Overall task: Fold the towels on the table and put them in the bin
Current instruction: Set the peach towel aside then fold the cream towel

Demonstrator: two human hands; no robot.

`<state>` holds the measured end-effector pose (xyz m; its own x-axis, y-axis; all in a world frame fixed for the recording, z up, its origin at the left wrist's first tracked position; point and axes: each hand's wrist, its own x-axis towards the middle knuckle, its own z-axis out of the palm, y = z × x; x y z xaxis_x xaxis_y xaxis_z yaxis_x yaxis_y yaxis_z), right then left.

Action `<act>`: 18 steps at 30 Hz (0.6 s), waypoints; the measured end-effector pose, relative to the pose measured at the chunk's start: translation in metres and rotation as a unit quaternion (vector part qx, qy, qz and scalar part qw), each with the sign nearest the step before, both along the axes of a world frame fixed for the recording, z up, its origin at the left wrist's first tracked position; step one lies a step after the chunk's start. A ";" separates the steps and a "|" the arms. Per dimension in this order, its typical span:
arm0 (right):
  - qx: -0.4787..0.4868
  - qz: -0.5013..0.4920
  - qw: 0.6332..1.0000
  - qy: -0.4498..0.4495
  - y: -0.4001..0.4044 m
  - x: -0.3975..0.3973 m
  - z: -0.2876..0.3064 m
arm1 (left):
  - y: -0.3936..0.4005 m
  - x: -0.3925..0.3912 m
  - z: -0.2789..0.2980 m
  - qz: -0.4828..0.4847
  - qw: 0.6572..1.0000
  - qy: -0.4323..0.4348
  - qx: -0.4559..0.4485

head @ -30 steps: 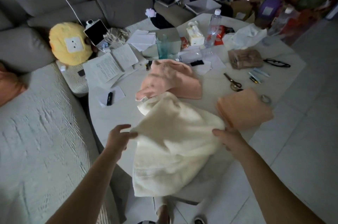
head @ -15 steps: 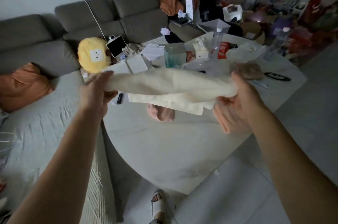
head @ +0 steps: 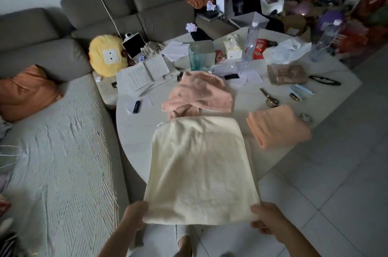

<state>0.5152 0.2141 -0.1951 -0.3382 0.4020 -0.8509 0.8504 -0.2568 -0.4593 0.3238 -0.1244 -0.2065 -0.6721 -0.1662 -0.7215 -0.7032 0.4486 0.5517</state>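
At lower left, the left hand (head: 134,213) pinches the near left corner of a cream towel (head: 199,168), its grip closed on the cloth edge. The towel lies doubled, spread from the counter (head: 134,130) toward the person, near edge hanging past the rim. It looks soft, limp and light, so corners are likely the best hold. Beyond it sits a crumpled pink towel (head: 199,95). To the right lies a folded orange towel (head: 277,126). At lower right, the right hand (head: 267,221) pinches the other near corner.
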 end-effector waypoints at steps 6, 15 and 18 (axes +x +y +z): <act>0.081 0.065 0.994 -0.031 0.010 -0.013 -0.004 | -0.001 -0.021 -0.014 -0.030 1.000 -0.003 0.007; 0.198 0.090 0.976 -0.009 0.029 -0.072 -0.005 | 0.031 -0.097 -0.023 -0.055 0.997 0.023 0.040; 0.249 0.102 0.963 -0.012 0.038 -0.104 -0.006 | 0.049 -0.134 -0.026 -0.050 0.996 0.044 0.051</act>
<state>0.4109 0.2518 -0.2012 -0.4356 0.6892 -0.5791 0.8719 0.1630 -0.4618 0.1893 -0.0754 -0.2328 -0.7435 -0.0244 -0.6683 -0.6044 0.4524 0.6558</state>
